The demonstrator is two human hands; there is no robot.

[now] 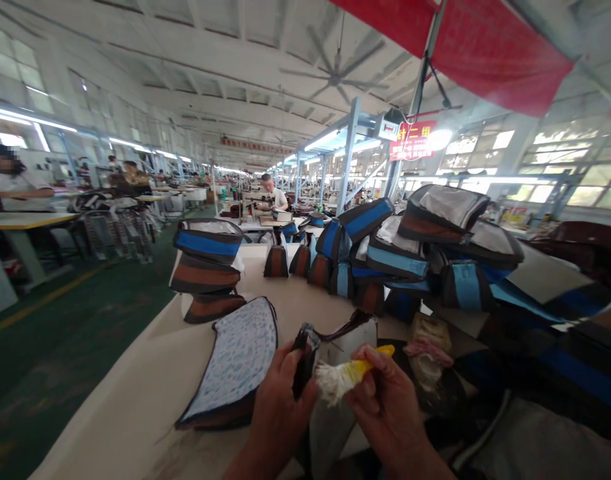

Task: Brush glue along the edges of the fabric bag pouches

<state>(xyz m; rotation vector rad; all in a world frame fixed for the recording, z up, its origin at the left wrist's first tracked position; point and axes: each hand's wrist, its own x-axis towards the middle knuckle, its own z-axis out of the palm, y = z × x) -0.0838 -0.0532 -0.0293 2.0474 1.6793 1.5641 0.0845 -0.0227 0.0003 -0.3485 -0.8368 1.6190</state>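
My right hand (383, 400) is closed around the yellow handle of a brush (355, 371), whose pale, clumped bristles point left. My left hand (281, 400) grips the dark edge of a sewn fabric piece (330, 427) with a light grey inner face. The bristles are close to that edge; whether they touch it I cannot tell. Left of my left hand lies a curved panel (238, 363) with a blue-and-white speckled face and dark border. Right of my right hand stands a messy container (430, 333) with a pink cloth (428, 351) on it.
Stacked brown, blue and black fabric pieces (208, 250) stand at the table's left edge. A larger pile of similar pieces (395, 257) fills the back and right of the pale table (135, 400). Co-workers (275, 193) sit at machines beyond; a green aisle (50, 347) runs along the left.
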